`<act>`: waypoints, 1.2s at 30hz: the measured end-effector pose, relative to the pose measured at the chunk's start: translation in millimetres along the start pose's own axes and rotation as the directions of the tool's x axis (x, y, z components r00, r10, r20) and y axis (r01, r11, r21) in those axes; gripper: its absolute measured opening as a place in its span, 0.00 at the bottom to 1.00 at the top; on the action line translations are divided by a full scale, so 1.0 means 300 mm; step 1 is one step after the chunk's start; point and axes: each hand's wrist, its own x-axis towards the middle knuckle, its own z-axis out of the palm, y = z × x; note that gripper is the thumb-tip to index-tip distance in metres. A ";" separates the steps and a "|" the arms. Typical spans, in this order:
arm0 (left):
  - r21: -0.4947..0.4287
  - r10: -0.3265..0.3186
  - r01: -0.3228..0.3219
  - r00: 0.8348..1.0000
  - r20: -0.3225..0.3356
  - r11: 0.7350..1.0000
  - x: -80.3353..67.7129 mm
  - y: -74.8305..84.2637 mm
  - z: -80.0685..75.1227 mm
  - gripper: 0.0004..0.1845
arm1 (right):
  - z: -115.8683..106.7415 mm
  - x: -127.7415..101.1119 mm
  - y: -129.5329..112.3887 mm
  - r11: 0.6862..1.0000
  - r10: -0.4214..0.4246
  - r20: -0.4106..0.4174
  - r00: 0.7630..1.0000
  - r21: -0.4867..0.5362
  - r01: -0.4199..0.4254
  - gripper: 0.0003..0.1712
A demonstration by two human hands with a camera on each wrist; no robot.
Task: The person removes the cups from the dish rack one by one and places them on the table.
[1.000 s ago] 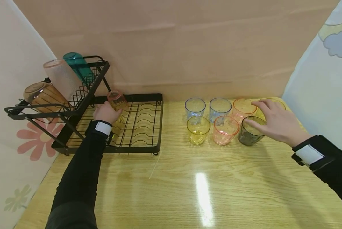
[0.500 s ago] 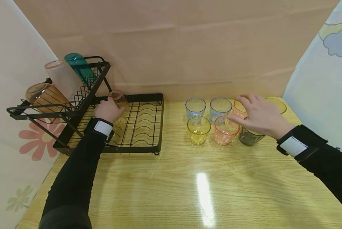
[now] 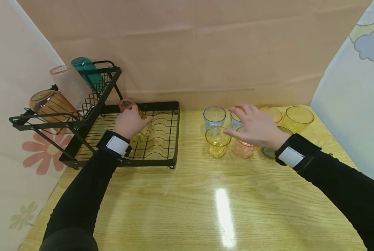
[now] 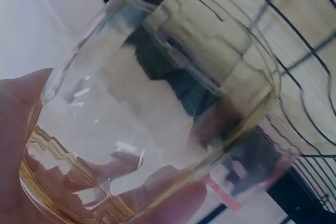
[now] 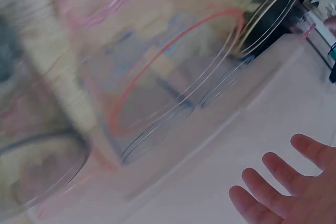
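Long black sleeves cover both arms, each wrist wearing a black-and-white band

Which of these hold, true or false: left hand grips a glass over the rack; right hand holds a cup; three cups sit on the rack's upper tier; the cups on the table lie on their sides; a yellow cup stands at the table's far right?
1. The left hand grips a clear yellowish glass over the black dish rack. True.
2. The right hand holds a cup. False: its fingers are spread above the cups, gripping nothing.
3. Three cups sit on the rack's upper tier. True: brown, frosted and teal.
4. The cups on the table lie on their sides. False: they stand upright, mouths up.
5. A yellow cup stands at the far right. True.
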 end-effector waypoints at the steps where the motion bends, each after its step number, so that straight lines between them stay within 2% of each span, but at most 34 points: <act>1: 0.000 0.016 -0.016 1.000 0.000 1.000 -0.006 0.009 -0.003 0.43 | 0.006 0.008 -0.012 1.000 -0.006 0.004 1.000 0.003 0.006 0.46; 7: -0.043 0.094 -0.094 0.996 -0.002 0.995 -0.036 0.051 -0.017 0.42 | 0.035 0.046 -0.082 0.997 -0.051 0.023 0.998 0.057 0.050 0.46; 11: -0.137 0.124 -0.122 0.992 0.006 0.983 -0.055 0.071 -0.022 0.41 | 0.053 0.069 -0.128 0.995 -0.074 0.024 0.997 0.068 0.072 0.46; 14: -0.229 0.140 -0.136 0.990 0.000 0.964 -0.069 0.085 -0.019 0.37 | 0.067 0.082 -0.161 0.994 -0.079 0.015 0.997 0.079 0.078 0.46; 17: -0.337 0.149 -0.153 0.988 -0.037 0.929 -0.083 0.103 -0.007 0.32 | 0.082 0.090 -0.192 0.987 -0.074 0.017 0.997 0.145 0.070 0.46; 19: -0.410 0.153 -0.166 0.986 -0.066 0.897 -0.094 0.119 0.002 0.31 | 0.090 0.094 -0.213 0.976 -0.063 0.018 0.998 0.211 0.058 0.45; 24: -0.565 0.141 -0.179 0.984 -0.111 0.806 -0.122 0.164 0.030 0.30 | 0.119 0.099 -0.263 0.910 -0.014 0.033 0.999 0.414 -0.001 0.44; 25: -0.594 0.140 -0.187 0.982 -0.124 0.783 -0.126 0.173 0.038 0.29 | 0.127 0.100 -0.271 0.890 0.001 0.033 0.999 0.456 -0.016 0.44; 27: -0.662 0.140 -0.219 0.975 -0.170 0.717 -0.135 0.191 0.056 0.28 | 0.146 0.100 -0.288 0.835 0.032 0.024 0.999 0.549 -0.040 0.44; 29: -0.718 0.136 -0.265 0.963 -0.233 0.644 -0.141 0.210 0.074 0.25 | 0.165 0.100 -0.305 0.754 0.065 0.009 0.998 0.654 -0.055 0.43; 31: -0.761 0.130 -0.315 0.947 -0.295 0.567 -0.144 0.232 0.093 0.22 | 0.180 0.095 -0.324 0.653 0.107 0.005 0.994 0.754 -0.074 0.43; 33: -0.795 0.112 -0.355 0.931 -0.347 0.492 -0.147 0.255 0.108 0.19 | 0.190 0.090 -0.344 0.532 0.143 0.008 0.990 0.842 -0.084 0.44; 36: -0.840 0.082 -0.394 0.916 -0.393 0.374 -0.151 0.292 0.128 0.16 | 0.200 0.085 -0.374 0.343 0.204 0.028 0.979 0.934 -0.098 0.52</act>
